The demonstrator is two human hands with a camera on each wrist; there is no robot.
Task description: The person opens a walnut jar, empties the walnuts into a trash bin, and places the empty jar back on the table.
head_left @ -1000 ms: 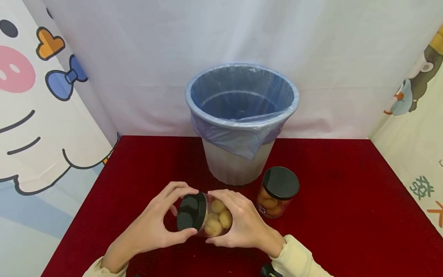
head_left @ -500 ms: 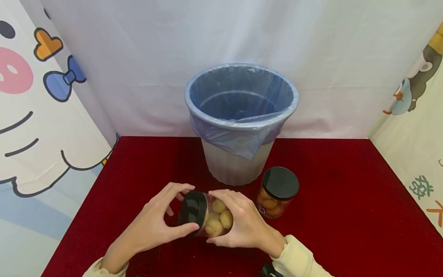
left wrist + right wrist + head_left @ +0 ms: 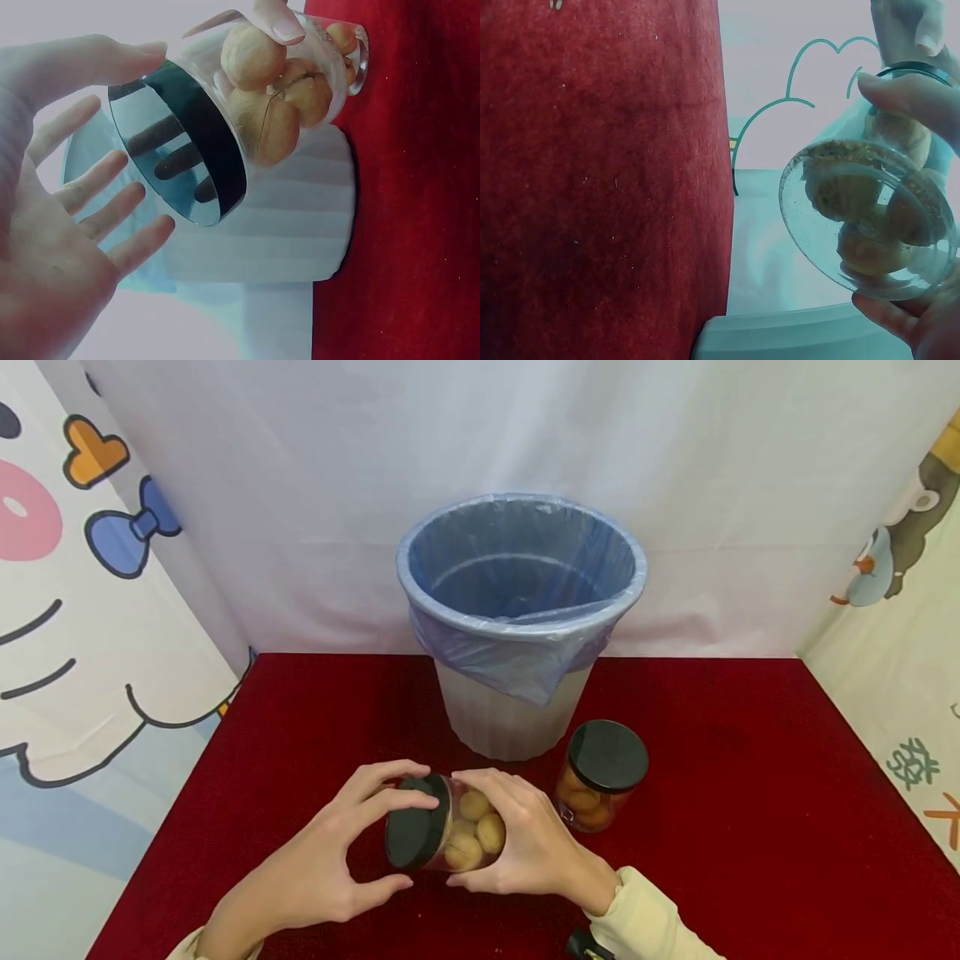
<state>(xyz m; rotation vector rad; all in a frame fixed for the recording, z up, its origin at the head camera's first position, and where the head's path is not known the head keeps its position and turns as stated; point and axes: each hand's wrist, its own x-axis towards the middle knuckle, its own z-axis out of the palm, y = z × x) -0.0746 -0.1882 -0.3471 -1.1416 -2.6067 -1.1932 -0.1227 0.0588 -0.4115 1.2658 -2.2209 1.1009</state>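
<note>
Surroundings: bin (image 3: 517,710) with blue liner (image 3: 517,568) stands at the back of the red bench (image 3: 750,793), directly behind the hands. Second jar (image 3: 602,777), black-lidded and upright with orange-brown contents, sits just right of the bin's foot, near the right hand but apart from it. Cartoon-print cloth (image 3: 90,610) hangs at the left, more at the right edge.
Jar: jar (image 3: 450,827) lies tilted on its side above the bench front, between both hands, lid (image 3: 411,833) pointing left. Walnuts (image 3: 476,831) show through the glass.
Right hand: right hand (image 3: 525,843) wraps the glass body, fingers over the top, thumb below; the grip holds the jar.
Left hand: left hand (image 3: 330,860) cups the lid, forefinger curled over its upper rim, thumb below it.
Hidden: head view cannot settle whether the left thumb touches the lid. Dark object at the bottom edge by the right sleeve (image 3: 645,918) is cut off, not identifiable.
Left wrist view: palm (image 3: 52,247) is spread and faces the lid (image 3: 180,150) with a gap; fingers (image 3: 112,214) reflected in its glossy face; one fingertip lies on the rim's top edge. Bin (image 3: 285,225) behind.
Right wrist view: jar base (image 3: 866,217) seen end-on, walnuts blurred behind the glass, fingertips (image 3: 900,94) across its upper side.
</note>
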